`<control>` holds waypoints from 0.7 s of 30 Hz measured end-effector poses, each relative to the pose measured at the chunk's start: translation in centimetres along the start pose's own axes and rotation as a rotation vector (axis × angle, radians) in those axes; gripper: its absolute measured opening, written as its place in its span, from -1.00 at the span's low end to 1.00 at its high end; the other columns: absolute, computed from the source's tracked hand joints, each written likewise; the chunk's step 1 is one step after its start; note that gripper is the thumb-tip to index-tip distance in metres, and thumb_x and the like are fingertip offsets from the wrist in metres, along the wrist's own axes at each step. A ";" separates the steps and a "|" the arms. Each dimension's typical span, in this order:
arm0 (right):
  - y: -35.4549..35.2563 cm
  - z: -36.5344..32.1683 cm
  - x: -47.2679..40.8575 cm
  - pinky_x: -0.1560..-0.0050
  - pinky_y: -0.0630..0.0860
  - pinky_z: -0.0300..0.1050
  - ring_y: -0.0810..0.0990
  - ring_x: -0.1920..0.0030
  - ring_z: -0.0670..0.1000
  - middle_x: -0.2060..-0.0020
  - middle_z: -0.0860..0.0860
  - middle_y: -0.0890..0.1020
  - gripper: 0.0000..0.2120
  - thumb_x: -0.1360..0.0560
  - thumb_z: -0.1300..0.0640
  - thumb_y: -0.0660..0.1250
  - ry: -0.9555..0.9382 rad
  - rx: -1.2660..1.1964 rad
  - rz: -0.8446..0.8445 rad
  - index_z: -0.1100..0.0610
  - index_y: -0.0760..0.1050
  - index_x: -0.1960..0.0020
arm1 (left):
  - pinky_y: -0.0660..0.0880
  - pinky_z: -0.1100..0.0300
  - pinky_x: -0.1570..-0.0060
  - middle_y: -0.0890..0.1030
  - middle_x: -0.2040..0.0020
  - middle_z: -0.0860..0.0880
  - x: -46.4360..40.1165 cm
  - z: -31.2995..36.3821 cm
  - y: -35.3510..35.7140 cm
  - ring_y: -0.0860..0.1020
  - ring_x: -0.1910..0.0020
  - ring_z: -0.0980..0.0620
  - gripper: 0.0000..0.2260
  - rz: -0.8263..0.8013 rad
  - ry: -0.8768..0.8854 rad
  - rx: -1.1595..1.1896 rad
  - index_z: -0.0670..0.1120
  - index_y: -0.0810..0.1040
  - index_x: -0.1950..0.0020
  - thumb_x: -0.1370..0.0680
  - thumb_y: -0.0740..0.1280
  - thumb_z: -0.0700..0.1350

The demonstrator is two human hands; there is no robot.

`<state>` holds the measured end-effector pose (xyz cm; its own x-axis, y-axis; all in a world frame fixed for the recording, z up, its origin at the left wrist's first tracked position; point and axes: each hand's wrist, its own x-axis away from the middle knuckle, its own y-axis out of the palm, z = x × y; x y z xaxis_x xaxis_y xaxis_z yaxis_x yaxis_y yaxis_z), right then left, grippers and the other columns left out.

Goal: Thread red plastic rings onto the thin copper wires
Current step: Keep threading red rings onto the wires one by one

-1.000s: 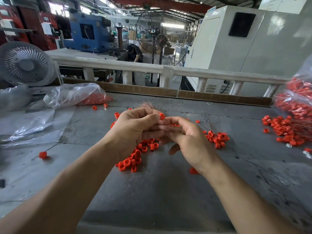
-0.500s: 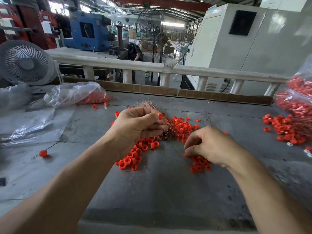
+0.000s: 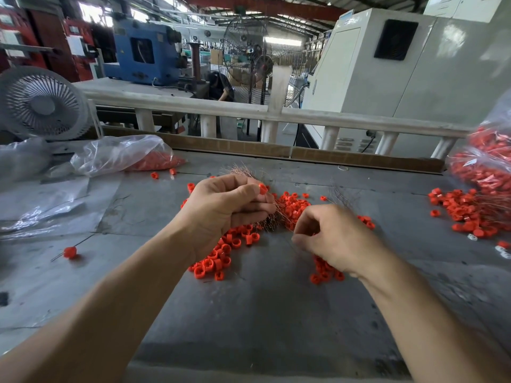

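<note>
Left hand [image 3: 226, 208] pinches ring [image 3: 263, 188] at fingertips, wire bundle [image 3: 269, 214] in curled fingers. Right hand [image 3: 329, 239] curled over ring pile [image 3: 294, 205], grip unclear. Best: isolate single wire, aim squarely through ring hole.

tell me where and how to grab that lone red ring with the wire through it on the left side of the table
Pinch the red ring by its outer sides, coming straight down from above. It sits alone on the grey table, clear of the piles, and the thin wire running through it lies flat, probably too fine to pinch easily.

White desk fan [image 3: 41, 105] (far left), blue machine [image 3: 142, 52]
</note>
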<state>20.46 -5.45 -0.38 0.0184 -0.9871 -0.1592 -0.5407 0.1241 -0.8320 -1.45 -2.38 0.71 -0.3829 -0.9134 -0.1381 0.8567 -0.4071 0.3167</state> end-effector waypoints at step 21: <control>1.1 -3.3 0.5 0.10 0.63 -0.24 0.72 0.14 -0.12 0.18 -0.10 0.74 -0.85 -0.53 0.22 0.49 -0.202 -0.716 0.329 -0.03 0.65 0.08 | 0.68 0.12 0.05 0.71 0.02 -0.28 0.1 -0.1 0.9 0.72 0.02 -0.16 -0.82 -0.013 0.036 -0.128 -0.25 0.61 -0.02 -0.49 0.41 -0.16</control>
<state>17.06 -6.14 0.37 -0.1210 -0.8656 -0.4859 -0.9505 0.2422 -0.1947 -0.71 -2.87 0.83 -0.3836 -0.9066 -0.1761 0.8897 -0.4139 0.1925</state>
